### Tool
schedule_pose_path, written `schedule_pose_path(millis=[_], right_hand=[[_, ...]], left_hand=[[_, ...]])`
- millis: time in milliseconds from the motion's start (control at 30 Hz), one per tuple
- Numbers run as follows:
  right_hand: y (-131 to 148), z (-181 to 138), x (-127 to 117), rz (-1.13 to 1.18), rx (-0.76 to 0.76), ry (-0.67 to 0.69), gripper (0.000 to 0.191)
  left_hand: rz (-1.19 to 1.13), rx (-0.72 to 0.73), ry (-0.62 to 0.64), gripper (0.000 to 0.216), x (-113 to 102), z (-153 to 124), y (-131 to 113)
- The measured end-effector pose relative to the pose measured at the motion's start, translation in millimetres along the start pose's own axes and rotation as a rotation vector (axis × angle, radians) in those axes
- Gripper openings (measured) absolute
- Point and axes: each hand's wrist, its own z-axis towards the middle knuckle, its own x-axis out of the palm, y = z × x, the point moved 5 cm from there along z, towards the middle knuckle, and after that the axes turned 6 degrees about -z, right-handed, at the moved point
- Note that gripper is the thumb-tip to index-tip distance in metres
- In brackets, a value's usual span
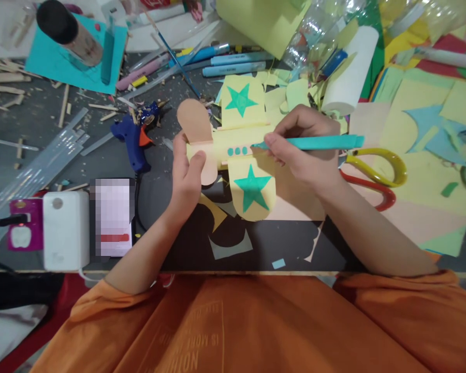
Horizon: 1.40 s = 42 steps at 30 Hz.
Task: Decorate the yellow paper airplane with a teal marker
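Note:
A paper airplane model [223,142] of pale yellow and peach paper lies across the middle, with a green star on each yellow wing. Three green dots sit in a row along its body. My left hand [188,168] grips its left end, thumb pressed on the rounded peach piece [196,122]. In my right hand [303,140] is a turquoise marker [324,142], pinched near its tip. That tip is at the body, just right of the dots; whether it touches the paper I cannot tell.
Yellow-and-red scissors [396,166] lie right of my right hand. A blue glue gun [134,140] rests at left, near a phone [112,217] and a white charger [66,230]. Markers [236,67], a white roll [353,70] and paper scraps [231,246] surround the work.

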Motion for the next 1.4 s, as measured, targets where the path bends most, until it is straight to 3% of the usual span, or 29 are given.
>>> schedule_pose_path(millis=[633, 867, 1067, 1400], right_hand=[[1.6, -2.7, -2.1, -0.156, -0.085, -0.02, 0.041], [-0.8, 0.8, -2.7, -0.121, -0.057, 0.056, 0.038], [5.9, 2.2, -2.6, -0.123, -0.177, 0.015, 0.036], [-0.8, 2.0, -5.8, -0.083, -0.067, -0.016, 0.039]], left_hand=[[0.032, -0.011, 0.003, 0.045, 1.0, -1.8, 1.2], [0.044, -0.007, 0.003, 0.045, -0.8, -1.0, 2.9], [0.028, -0.021, 0.012, 0.045, -0.3, -0.7, 2.8], [0.013, -0.029, 0.012, 0.045, 1.8, 0.3, -3.0]])
